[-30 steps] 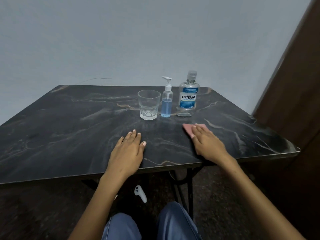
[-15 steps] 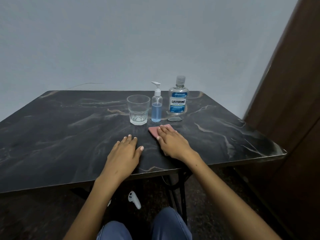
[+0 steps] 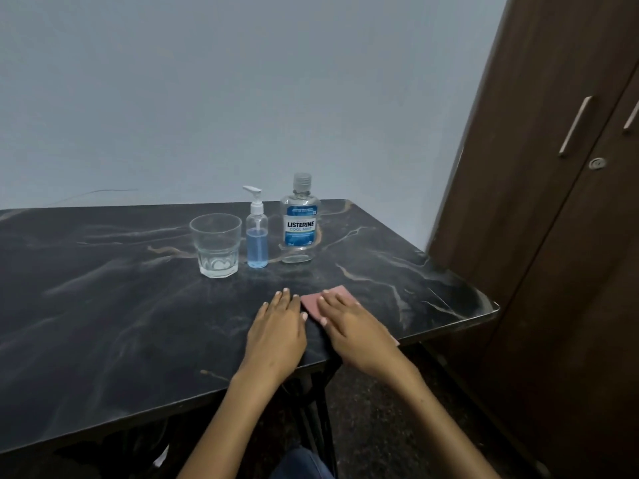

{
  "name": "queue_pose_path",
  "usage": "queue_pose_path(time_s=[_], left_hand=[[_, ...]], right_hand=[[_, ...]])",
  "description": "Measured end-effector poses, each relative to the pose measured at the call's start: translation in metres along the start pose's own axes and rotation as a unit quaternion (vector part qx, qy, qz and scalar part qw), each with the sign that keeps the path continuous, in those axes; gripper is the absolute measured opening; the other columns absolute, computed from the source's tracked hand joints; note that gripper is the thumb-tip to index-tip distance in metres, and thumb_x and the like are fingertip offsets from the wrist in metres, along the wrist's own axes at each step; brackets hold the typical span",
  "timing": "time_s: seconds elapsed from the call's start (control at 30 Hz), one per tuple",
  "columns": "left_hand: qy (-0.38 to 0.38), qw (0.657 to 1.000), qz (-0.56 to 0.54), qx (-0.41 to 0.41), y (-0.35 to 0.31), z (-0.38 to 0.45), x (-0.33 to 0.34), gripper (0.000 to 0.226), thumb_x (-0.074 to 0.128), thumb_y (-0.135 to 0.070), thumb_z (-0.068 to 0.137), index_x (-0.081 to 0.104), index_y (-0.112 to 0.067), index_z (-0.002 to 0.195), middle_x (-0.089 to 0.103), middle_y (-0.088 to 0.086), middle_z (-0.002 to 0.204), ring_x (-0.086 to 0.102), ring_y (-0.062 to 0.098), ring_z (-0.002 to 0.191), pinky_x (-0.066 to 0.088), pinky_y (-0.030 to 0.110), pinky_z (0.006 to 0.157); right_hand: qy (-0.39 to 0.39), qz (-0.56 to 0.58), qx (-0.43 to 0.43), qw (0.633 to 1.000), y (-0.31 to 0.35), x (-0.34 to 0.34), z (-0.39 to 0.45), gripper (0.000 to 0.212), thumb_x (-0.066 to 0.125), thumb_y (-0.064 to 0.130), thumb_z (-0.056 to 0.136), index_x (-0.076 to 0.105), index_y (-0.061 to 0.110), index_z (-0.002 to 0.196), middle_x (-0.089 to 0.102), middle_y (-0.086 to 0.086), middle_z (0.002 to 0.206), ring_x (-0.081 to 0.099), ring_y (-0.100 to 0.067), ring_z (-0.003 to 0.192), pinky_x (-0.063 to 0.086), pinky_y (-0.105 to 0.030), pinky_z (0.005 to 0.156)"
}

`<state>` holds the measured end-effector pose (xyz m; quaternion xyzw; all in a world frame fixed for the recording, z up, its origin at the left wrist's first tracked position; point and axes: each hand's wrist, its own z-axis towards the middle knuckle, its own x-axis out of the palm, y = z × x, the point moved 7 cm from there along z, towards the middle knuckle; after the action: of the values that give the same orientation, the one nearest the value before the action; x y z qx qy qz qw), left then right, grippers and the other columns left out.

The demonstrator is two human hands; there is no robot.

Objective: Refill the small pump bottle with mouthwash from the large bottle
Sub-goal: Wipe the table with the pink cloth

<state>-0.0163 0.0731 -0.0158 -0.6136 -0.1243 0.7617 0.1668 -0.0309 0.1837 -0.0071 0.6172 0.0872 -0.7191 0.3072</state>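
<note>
The small pump bottle point(image 3: 257, 236) stands upright on the dark marble table point(image 3: 103, 305), about half full of blue liquid, white pump on top. Right of it stands the large clear mouthwash bottle point(image 3: 300, 221), capped, with a blue label; it looks nearly empty of liquid. My left hand point(image 3: 276, 335) lies flat on the table, palm down, holding nothing. My right hand point(image 3: 356, 331) lies flat on a pink cloth point(image 3: 320, 300), fingers spread, pressing it to the table. Both hands are well in front of the bottles.
An empty drinking glass point(image 3: 216, 249) stands left of the pump bottle. A brown wardrobe point(image 3: 553, 202) with handles fills the right side, close to the table's right edge point(image 3: 484, 307). A grey wall is behind.
My right hand has slid the pink cloth leftward, ending close beside my left hand. The camera view has swung to the right; the bottles and glass have not moved.
</note>
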Motion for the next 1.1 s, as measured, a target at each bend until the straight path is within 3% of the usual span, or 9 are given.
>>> queue_pose_path(time_s=[0.17,0.33,0.5,0.63,0.73,0.93,1.1], left_hand=[[-0.017,1.000,0.004,0.000,0.002,-0.003,-0.002,0.049,0.026,-0.025,0.102,0.021,-0.007,0.147,0.019,0.009,0.157,0.013,0.017,0.146,0.009,0.031,0.118],[-0.009,1.000,0.014,0.005,0.000,-0.005,-0.002,0.048,0.024,-0.026,0.102,0.022,-0.009,0.147,0.015,0.008,0.158,0.011,0.017,0.146,0.007,0.030,0.118],[-0.008,1.000,0.017,0.007,0.000,-0.006,-0.002,0.048,0.024,-0.026,0.102,0.023,-0.009,0.147,0.015,0.009,0.158,0.010,0.017,0.146,0.006,0.030,0.118],[-0.011,1.000,0.013,0.005,0.000,-0.005,-0.001,0.048,0.023,-0.026,0.102,0.022,-0.008,0.147,0.015,0.009,0.158,0.011,0.018,0.146,0.006,0.031,0.118],[-0.018,1.000,0.011,0.001,-0.001,-0.005,0.000,0.048,0.023,-0.026,0.102,0.022,-0.008,0.147,0.015,0.010,0.158,0.012,0.018,0.146,0.007,0.032,0.119],[-0.021,1.000,0.014,-0.002,-0.002,-0.005,0.000,0.048,0.023,-0.026,0.102,0.023,-0.008,0.146,0.016,0.010,0.157,0.013,0.019,0.146,0.007,0.033,0.119],[-0.016,1.000,0.022,-0.005,-0.004,-0.006,-0.001,0.049,0.023,-0.027,0.102,0.021,-0.007,0.146,0.016,0.011,0.158,0.012,0.019,0.146,0.007,0.032,0.119]], right_hand=[[0.047,0.018,0.006,0.999,0.002,0.004,0.048,0.042,0.034,0.018,0.099,0.039,0.006,0.139,0.030,-0.010,0.153,0.024,-0.020,0.142,0.017,-0.030,0.113],[0.000,0.004,0.092,0.996,-0.021,0.000,0.063,0.041,0.031,0.020,0.099,0.043,0.006,0.136,0.033,-0.008,0.152,0.031,-0.023,0.139,0.026,-0.035,0.110],[-0.040,-0.006,0.160,0.986,-0.047,-0.017,0.033,0.042,0.030,0.018,0.099,0.042,0.004,0.136,0.035,-0.010,0.150,0.032,-0.023,0.138,0.024,-0.034,0.112],[-0.073,-0.023,0.181,0.980,-0.047,-0.018,-0.003,0.038,0.030,0.017,0.098,0.046,0.003,0.130,0.046,-0.013,0.140,0.041,-0.025,0.129,0.028,-0.036,0.111],[-0.083,-0.032,0.179,0.980,-0.040,-0.013,-0.015,0.041,0.032,0.017,0.098,0.043,0.003,0.134,0.044,-0.013,0.143,0.037,-0.023,0.133,0.024,-0.034,0.113],[-0.030,0.010,0.183,0.983,-0.042,-0.012,0.015,0.044,0.031,0.015,0.098,0.037,-0.002,0.137,0.034,-0.017,0.149,0.029,-0.026,0.139,0.020,-0.035,0.116],[0.003,0.030,0.164,0.986,-0.029,-0.003,0.052,0.036,0.035,0.013,0.096,0.047,0.001,0.127,0.035,-0.015,0.148,0.032,-0.028,0.135,0.025,-0.037,0.113]])
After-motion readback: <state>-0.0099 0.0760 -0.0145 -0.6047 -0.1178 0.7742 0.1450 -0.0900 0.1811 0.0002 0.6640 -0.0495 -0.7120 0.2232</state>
